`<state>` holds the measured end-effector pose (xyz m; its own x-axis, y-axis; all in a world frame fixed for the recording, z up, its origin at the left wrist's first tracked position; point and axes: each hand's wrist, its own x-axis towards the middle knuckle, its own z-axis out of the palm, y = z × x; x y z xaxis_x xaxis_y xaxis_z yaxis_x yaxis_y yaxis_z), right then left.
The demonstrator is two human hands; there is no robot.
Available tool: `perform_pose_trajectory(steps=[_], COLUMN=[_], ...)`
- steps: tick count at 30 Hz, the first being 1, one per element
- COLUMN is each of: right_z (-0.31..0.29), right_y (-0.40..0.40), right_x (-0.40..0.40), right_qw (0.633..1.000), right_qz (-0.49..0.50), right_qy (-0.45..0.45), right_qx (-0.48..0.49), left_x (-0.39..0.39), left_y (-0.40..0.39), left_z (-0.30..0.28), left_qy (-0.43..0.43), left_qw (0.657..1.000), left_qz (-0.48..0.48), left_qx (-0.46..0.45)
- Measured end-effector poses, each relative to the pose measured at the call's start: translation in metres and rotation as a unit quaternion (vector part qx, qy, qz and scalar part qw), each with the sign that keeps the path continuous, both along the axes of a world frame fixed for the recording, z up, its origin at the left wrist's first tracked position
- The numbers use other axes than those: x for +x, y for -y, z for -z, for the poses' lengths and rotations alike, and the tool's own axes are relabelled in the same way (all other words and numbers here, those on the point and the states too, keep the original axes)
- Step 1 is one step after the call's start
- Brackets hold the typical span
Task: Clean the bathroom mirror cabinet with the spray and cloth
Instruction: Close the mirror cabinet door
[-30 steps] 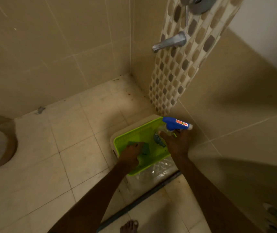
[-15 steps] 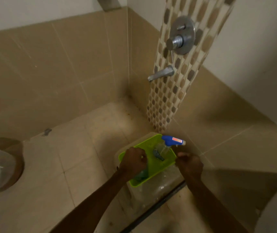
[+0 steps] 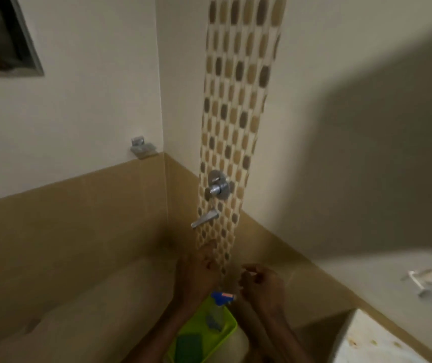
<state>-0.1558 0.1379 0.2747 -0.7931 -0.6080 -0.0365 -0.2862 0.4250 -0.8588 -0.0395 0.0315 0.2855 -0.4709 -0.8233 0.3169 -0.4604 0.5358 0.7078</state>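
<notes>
The spray bottle (image 3: 222, 297), clear with a blue trigger head, stands in a lime green tray (image 3: 229, 328) at the bottom centre. A dark green cloth (image 3: 187, 346) lies in the near part of the same tray. My left hand (image 3: 196, 271) hovers above the tray with its fingers stretched toward the wall, holding nothing. My right hand (image 3: 262, 282) hangs just right of the bottle with loosely curled fingers, also empty. A dark framed panel (image 3: 8, 38), blurred, sits high on the left wall; I cannot tell if it is the mirror cabinet.
A patterned tile strip on the wall carries a round chrome valve (image 3: 217, 188) and a tap spout (image 3: 205, 218). In the corner is a small metal bracket (image 3: 143, 148). To the lower right stands a white stained surface (image 3: 393, 341), with a wall-mounted holder (image 3: 429, 275) above it.
The view has tilted upward from the floor to the walls. My right hand has left the spray bottle and my left hand has left the cloth; both rose above the tray.
</notes>
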Motion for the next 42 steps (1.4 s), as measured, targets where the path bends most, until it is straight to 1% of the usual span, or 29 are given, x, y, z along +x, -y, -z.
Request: perform_pose_trajectory(steps=[1, 2, 3, 4, 5, 6, 8, 10, 11, 13, 15, 16, 17, 18, 19, 20, 21, 22, 24, 25, 26, 27, 28, 29, 31, 34, 37, 40, 42], right_z=[-0.017, -0.032, -0.049, -0.063, -0.084, -0.101, -0.134, -0.16, -0.171, -0.189, -0.205, -0.212, -0.218, -0.222, -0.223, -0.223, -0.223, -0.224, -0.23, -0.236, -0.241, -0.245, -0.247, -0.249, -0.251, -0.251, -0.252, -0.254, -0.257], right_y=[-0.004, -0.007, -0.011, -0.014, -0.022, -0.026, -0.04, -0.053, -0.061, -0.077, -0.097, -0.106, -0.117, -0.126, -0.132, -0.141, -0.148, -0.155, -0.166, -0.173, -0.178, -0.184, -0.186, -0.188, -0.194, -0.203, -0.215, -0.23, -0.243], right_x=[0.002, 0.004, 0.004, 0.005, 0.005, 0.007, 0.01, 0.017, 0.021, 0.028, 0.038, 0.045, 0.053, 0.063, 0.075, 0.083, 0.087, 0.089, 0.082, 0.076, 0.07, 0.062, 0.056, 0.051, 0.044, 0.041, 0.044, 0.049, 0.05], right_qw=[1.0, 0.999, 0.998, 0.997, 0.994, 0.993, 0.988, 0.985, 0.984, 0.984, 0.982, 0.977, 0.965, 0.942, 0.908, 0.876, 0.85, 0.824, 0.755, 0.729, 0.721, 0.723, 0.739, 0.764, 0.812, 0.847, 0.862, 0.863, 0.858], right_qz=[-0.006, -0.006, -0.009, -0.012, -0.011, -0.02, -0.042, -0.057, -0.057, -0.06, -0.072, -0.091, -0.123, -0.168, -0.204, -0.196, -0.158, -0.119, -0.026, 0.019, 0.058, 0.095, 0.118, 0.129, 0.132, 0.119, 0.102, 0.105, 0.119], right_qy=[0.003, -0.002, -0.025, -0.056, -0.082, -0.088, -0.097, -0.11, -0.113, -0.108, -0.115, -0.147, -0.205, -0.278, -0.361, -0.438, -0.496, -0.541, -0.619, -0.639, -0.641, -0.636, -0.617, -0.587, -0.527, -0.478, -0.451, -0.448, -0.449], right_qx=[-0.016, -0.036, -0.051, -0.058, -0.067, -0.08, -0.111, -0.122, -0.123, -0.128, -0.131, -0.123, -0.106, -0.085, -0.064, -0.051, -0.075, -0.119, -0.215, -0.245, -0.256, -0.252, -0.243, -0.233, -0.214, -0.201, -0.207, -0.21, -0.219], left_x=[-0.002, -0.004, -0.007, -0.008, -0.011, -0.011, -0.019, -0.022, -0.023, -0.026, -0.027, -0.027, -0.028, -0.028, -0.025, -0.024, -0.022, -0.021, -0.018, -0.017, -0.016, -0.016, -0.017, -0.018, -0.02, -0.024, -0.028, -0.03, -0.029], left_y=[-0.006, -0.011, -0.018, -0.024, -0.034, -0.04, -0.05, -0.056, -0.058, -0.067, -0.082, -0.089, -0.097, -0.107, -0.112, -0.122, -0.128, -0.133, -0.142, -0.146, -0.15, -0.156, -0.159, -0.164, -0.177, -0.187, -0.196, -0.207, -0.22], left_z=[-0.023, -0.044, -0.066, -0.082, -0.104, -0.121, -0.15, -0.176, -0.187, -0.205, -0.225, -0.234, -0.245, -0.255, -0.263, -0.271, -0.277, -0.28, -0.283, -0.283, -0.28, -0.278, -0.274, -0.27, -0.264, -0.253, -0.248, -0.244, -0.245], left_qy=[-0.015, -0.021, -0.006, -0.01, -0.044, -0.091, -0.157, -0.154, -0.153, -0.177, -0.224, -0.252, -0.283, -0.307, -0.316, -0.312, -0.3, -0.285, -0.253, -0.236, -0.218, -0.2, -0.187, -0.181, -0.176, -0.162, -0.153, -0.163, -0.165], left_qw=[0.999, 0.998, 0.994, 0.989, 0.989, 0.989, 0.987, 0.981, 0.978, 0.975, 0.968, 0.96, 0.945, 0.927, 0.908, 0.892, 0.88, 0.873, 0.87, 0.872, 0.876, 0.882, 0.885, 0.884, 0.881, 0.895, 0.905, 0.896, 0.889], left_qz=[-0.026, -0.049, -0.054, -0.077, -0.079, -0.069, 0.024, 0.119, 0.138, 0.128, 0.112, 0.125, 0.157, 0.194, 0.23, 0.266, 0.294, 0.314, 0.339, 0.346, 0.348, 0.351, 0.353, 0.357, 0.358, 0.337, 0.326, 0.337, 0.363], left_qx=[-0.011, -0.045, -0.092, -0.127, -0.119, -0.094, -0.04, -0.023, -0.034, -0.052, -0.026, 0.003, 0.045, 0.096, 0.149, 0.192, 0.222, 0.24, 0.254, 0.254, 0.251, 0.244, 0.239, 0.24, 0.254, 0.244, 0.228, 0.237, 0.227])
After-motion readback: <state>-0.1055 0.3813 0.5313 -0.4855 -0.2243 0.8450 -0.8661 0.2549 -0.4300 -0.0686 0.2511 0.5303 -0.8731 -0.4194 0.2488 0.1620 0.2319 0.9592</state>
